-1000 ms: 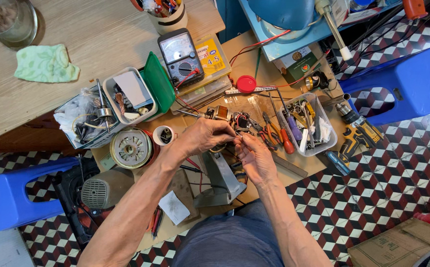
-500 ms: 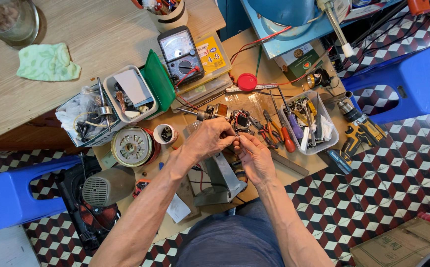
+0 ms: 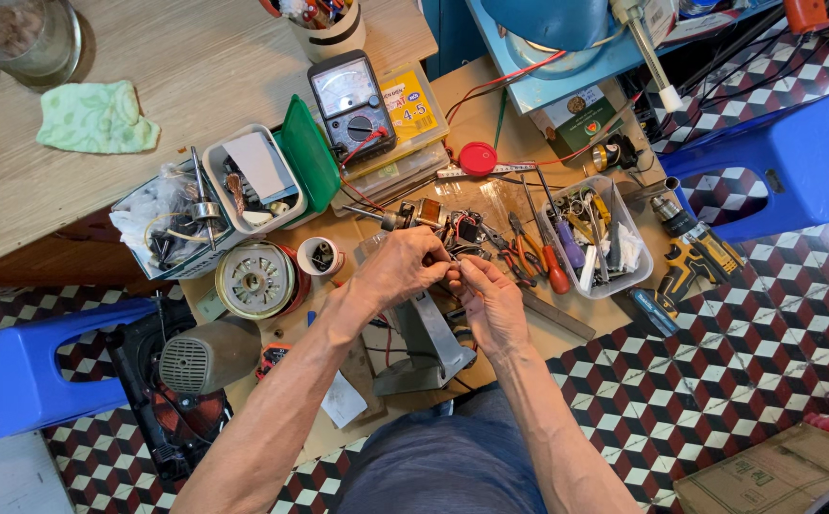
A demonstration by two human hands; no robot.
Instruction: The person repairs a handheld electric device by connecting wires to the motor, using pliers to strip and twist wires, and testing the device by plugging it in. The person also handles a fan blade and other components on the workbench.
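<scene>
Head view: left hand [image 3: 397, 268] and right hand [image 3: 490, 300] stay together, both pinching small wired motor part [image 3: 457, 233] above desk [image 3: 490, 124]; little shift since, fiddly work continues beside multimeter [image 3: 350, 103].

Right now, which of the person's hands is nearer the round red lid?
Right. The right hand lies below the round red lid; the left hand sits further left.

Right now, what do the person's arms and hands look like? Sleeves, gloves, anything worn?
Both hands, left and right, are bare: no gloves, and no rings or watch that I can make out. The forearms are bare to the frame edge, with no sleeves in view. Lean, sinewy arms. Blue-grey trousers show below them.
</scene>
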